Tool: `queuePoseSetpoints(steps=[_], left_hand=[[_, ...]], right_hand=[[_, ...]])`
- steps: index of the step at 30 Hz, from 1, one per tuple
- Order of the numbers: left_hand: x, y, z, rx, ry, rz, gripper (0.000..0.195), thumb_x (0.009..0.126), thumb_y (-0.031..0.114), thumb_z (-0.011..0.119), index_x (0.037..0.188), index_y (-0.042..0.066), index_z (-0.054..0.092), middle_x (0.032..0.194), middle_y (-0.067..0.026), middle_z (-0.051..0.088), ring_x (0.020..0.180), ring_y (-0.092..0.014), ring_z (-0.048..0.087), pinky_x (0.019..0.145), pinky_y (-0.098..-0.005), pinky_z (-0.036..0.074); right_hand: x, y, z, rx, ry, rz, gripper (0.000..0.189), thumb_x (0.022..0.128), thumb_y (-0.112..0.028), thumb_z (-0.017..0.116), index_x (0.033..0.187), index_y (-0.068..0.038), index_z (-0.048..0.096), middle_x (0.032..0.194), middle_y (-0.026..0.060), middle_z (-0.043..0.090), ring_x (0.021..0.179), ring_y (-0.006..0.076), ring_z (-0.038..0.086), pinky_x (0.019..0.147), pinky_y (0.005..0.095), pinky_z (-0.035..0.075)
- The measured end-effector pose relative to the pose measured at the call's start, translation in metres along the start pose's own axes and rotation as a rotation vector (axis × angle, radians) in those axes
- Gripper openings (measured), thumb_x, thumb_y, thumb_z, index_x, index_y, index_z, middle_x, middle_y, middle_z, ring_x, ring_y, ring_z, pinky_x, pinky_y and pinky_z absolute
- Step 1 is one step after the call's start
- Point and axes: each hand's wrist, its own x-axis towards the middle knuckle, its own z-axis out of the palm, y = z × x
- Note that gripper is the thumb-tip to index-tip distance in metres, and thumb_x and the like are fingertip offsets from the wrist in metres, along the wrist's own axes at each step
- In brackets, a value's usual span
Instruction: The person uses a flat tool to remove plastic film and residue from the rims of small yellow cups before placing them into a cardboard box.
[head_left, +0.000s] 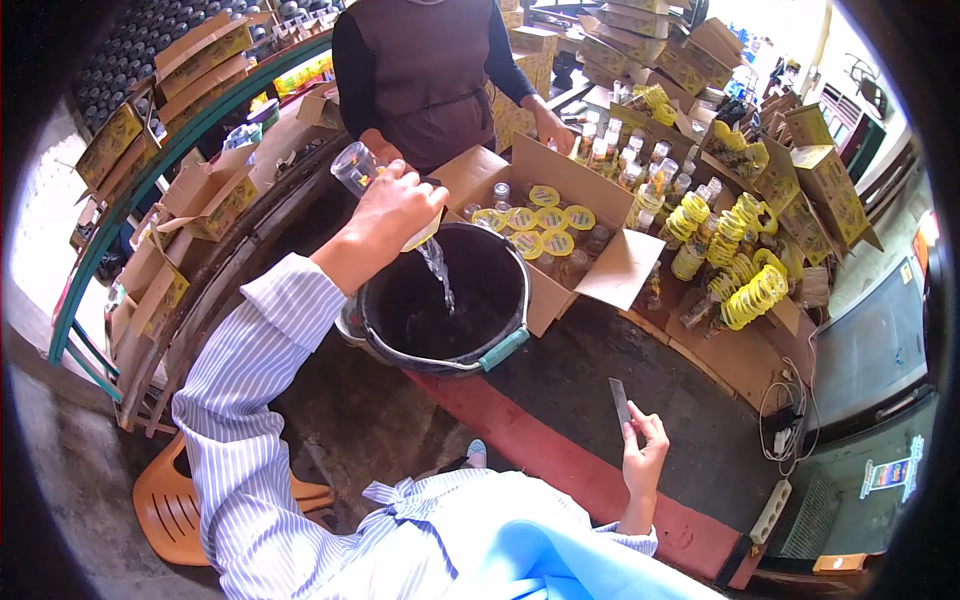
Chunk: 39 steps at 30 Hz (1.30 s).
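Note:
My left hand (390, 210) is closed around a clear container (355, 166), tipped over a black bucket (444, 300). Clear liquid (441, 274) streams from under the hand into the bucket, and a yellowish rim shows below the fingers. The bucket has a wire handle with a green grip (504, 349). My right hand (645, 454), low on the right, pinches a flat, thin metal blade (619, 401) pointing upward. Behind the bucket, an open cardboard box (607, 274) holds cups with yellow printed lids (551, 218) and some clear bottles.
A person (427, 82) stands across from me, hands near the box and bottles. Clear bottles (630, 176) and stacked yellow-rimmed items (754, 298) crowd the right side. Cartons (206, 199) line the left. An orange plastic chair (169, 510) and a power strip (771, 511) are nearby.

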Motion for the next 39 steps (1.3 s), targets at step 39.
queuePoseSetpoints(steps=[39], left_hand=[[-0.017,0.071,0.097,-0.481,-0.406,-0.323,0.057,0.069,0.042,0.07,0.108,0.006,0.049,0.095,-0.0117,0.06,0.088,-0.028,0.062,0.073,-0.0397,0.049]], right_hand=[[0.007,0.0,-0.012,-0.111,-0.018,0.008,0.032,0.075,0.0,0.059,0.105,-0.009,0.065,0.071,0.0035,0.047,0.07,0.0173,0.047,0.075,0.0296,0.035]])
